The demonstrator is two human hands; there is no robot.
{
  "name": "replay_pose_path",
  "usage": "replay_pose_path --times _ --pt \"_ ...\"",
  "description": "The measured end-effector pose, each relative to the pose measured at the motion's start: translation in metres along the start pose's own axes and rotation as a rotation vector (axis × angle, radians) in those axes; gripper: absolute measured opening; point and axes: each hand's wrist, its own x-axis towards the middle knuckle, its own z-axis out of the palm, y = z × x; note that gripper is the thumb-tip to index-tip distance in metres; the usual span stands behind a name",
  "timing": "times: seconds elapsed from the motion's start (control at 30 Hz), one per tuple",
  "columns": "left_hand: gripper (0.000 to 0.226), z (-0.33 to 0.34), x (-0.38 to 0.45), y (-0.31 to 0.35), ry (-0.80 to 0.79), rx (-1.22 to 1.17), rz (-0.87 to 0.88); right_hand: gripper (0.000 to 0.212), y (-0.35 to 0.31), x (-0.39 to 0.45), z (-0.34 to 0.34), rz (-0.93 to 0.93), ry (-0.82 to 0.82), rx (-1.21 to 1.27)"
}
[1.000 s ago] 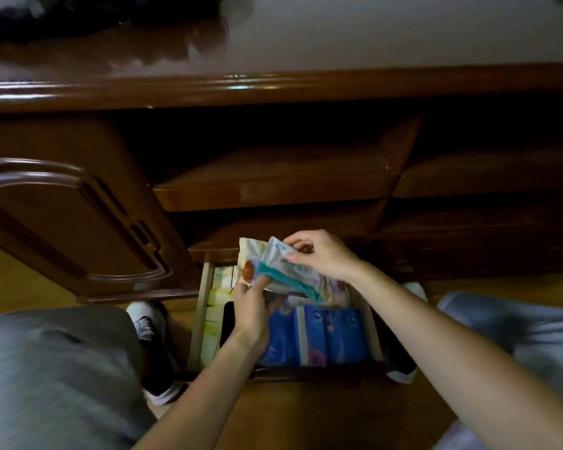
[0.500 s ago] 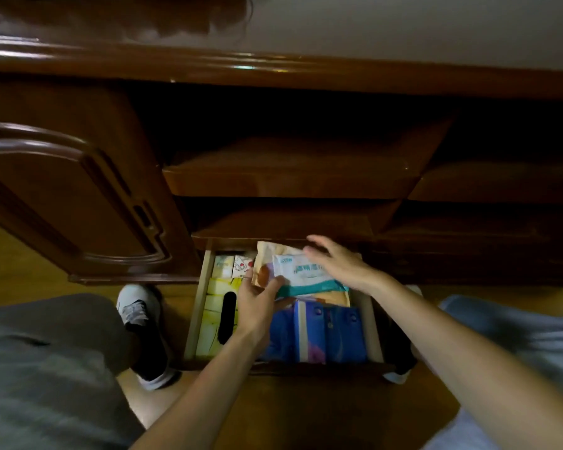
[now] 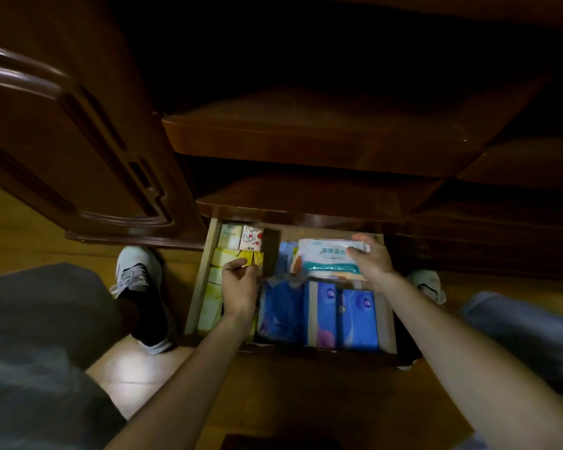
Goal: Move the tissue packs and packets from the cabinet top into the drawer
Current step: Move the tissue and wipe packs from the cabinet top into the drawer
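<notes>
The right hand (image 3: pixel 369 258) still grips the white wet-wipe packet (image 3: pixel 325 258), now lowered flat into the drawer (image 3: pixel 389 315) at its 1 o'clock corner, above the blue tissue packs (image 3: pixel 358 315). The left hand (image 3: pixel 241 285) has let go; its fingers curl loosely, holding nothing, over the yellow packs (image 3: pixel 220 258) at 9 o'clock.

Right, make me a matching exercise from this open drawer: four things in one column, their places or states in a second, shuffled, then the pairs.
Things:
1. white wet-wipe packet with teal band
2. yellow tissue packs
3. blue plastic tissue packs
4. left hand

Places or states:
A. front right of the wooden drawer
B. held by the right hand at the drawer's back right
C. stacked along the drawer's left side
D. fingers curled, over the yellow packs

Pairs: 1-B, 2-C, 3-A, 4-D
</notes>
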Motion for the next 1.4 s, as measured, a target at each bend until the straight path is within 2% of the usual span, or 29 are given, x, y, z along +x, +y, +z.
replay_pose_path --times 0.07,0.17,0.27,0.33,0.4,0.47,0.6,0.77,1.0,1.27,1.4 --pt "0.023 -0.006 0.003 0.002 -0.026 0.011 -0.010 0.036 0.008 0.011 0.009 -0.083 0.028 -0.192" --pt "0.017 -0.012 0.004 -0.004 -0.117 0.187 0.066 0.038 0.016 0.027 0.021 -0.222 0.055 -0.696" --pt "0.015 -0.022 0.005 -0.016 -0.184 0.678 0.296 0.038 0.018 0.031 0.031 -0.218 0.070 -1.150" --pt "0.015 -0.030 0.006 -0.025 -0.209 0.947 0.452 0.041 0.016 0.030 0.037 -0.282 0.063 -1.263" --pt "0.024 -0.036 0.007 -0.031 -0.207 1.106 0.555 0.053 0.011 0.032 0.043 -0.410 0.015 -1.226" --pt "0.033 -0.039 0.010 -0.034 -0.223 1.165 0.584 0.063 0.005 0.034 0.052 -0.465 -0.099 -1.075" --pt "0.051 -0.044 0.016 -0.040 -0.292 1.386 0.650 0.063 0.006 0.029 0.065 -0.311 -0.300 -0.886" --pt "0.058 -0.059 0.017 -0.061 -0.375 1.664 0.702 0.057 0.010 0.021 0.060 -0.350 -0.277 -1.023" --pt "0.062 -0.063 0.017 -0.066 -0.335 1.685 0.713 0.059 0.004 0.028 0.058 -0.298 -0.403 -0.919" --pt "0.062 -0.062 0.016 -0.065 -0.334 1.673 0.722 0.070 0.001 0.030 0.044 -0.312 -0.393 -1.055" --pt "0.076 -0.061 0.014 -0.060 -0.367 1.632 0.652 0.073 0.007 0.002 0.021 -0.392 -0.174 -0.998"
